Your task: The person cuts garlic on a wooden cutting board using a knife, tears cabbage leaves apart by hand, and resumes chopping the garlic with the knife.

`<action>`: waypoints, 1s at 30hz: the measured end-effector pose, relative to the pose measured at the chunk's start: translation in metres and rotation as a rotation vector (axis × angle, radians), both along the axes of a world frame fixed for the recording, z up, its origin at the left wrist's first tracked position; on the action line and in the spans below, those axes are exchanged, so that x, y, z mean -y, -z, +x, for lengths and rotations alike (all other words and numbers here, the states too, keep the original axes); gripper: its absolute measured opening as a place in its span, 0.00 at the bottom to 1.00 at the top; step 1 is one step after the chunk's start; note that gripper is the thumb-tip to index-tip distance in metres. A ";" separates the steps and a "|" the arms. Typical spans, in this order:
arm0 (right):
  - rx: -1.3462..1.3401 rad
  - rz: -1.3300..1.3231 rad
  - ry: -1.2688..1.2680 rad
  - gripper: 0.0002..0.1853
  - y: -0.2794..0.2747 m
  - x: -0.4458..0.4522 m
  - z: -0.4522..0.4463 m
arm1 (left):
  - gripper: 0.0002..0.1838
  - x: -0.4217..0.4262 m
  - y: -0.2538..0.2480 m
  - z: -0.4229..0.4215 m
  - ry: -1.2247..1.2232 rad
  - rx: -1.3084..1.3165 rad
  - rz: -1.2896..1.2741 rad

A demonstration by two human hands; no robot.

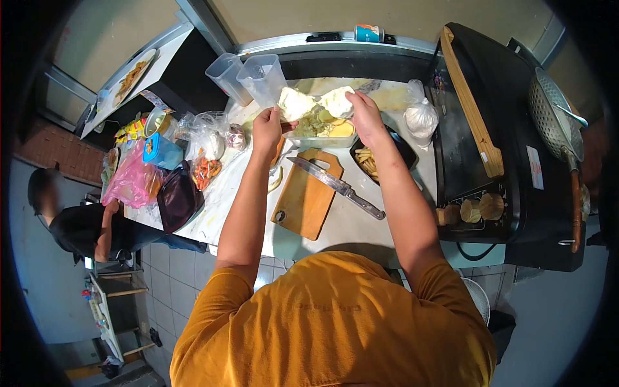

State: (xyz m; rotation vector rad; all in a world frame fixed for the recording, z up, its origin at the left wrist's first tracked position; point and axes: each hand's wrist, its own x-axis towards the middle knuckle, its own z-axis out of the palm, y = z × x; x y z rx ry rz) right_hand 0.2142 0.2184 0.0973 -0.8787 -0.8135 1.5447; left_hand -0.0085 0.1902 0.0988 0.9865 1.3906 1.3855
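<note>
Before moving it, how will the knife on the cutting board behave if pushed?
The knife looks stiff, so should move as one piece. Lying flat, it probably won't roll. With its handle beyond the cutting board, it may swivel.

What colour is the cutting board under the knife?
Light orange-brown wood, best seen in the head view.

One head-worn view — looking forward and steeply down over the counter.

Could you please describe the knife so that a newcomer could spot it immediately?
On the pale marbled counter, find the wooden cutting board. The knife lies slantwise across it, its dark handle extending past the board's right edge. Unlike the flat wood beneath, it has a long metal blade.
</note>
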 end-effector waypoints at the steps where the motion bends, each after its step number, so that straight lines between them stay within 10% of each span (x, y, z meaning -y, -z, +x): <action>1: 0.054 0.013 0.023 0.16 0.002 -0.002 -0.001 | 0.20 0.000 0.001 -0.001 -0.003 0.046 -0.014; 14: 0.198 0.366 0.110 0.11 0.016 -0.005 -0.010 | 0.20 0.006 -0.003 0.000 -0.062 -0.057 -0.003; 30: 0.980 0.454 -0.011 0.19 0.033 -0.009 -0.013 | 0.17 0.009 -0.002 0.027 0.127 -0.228 0.226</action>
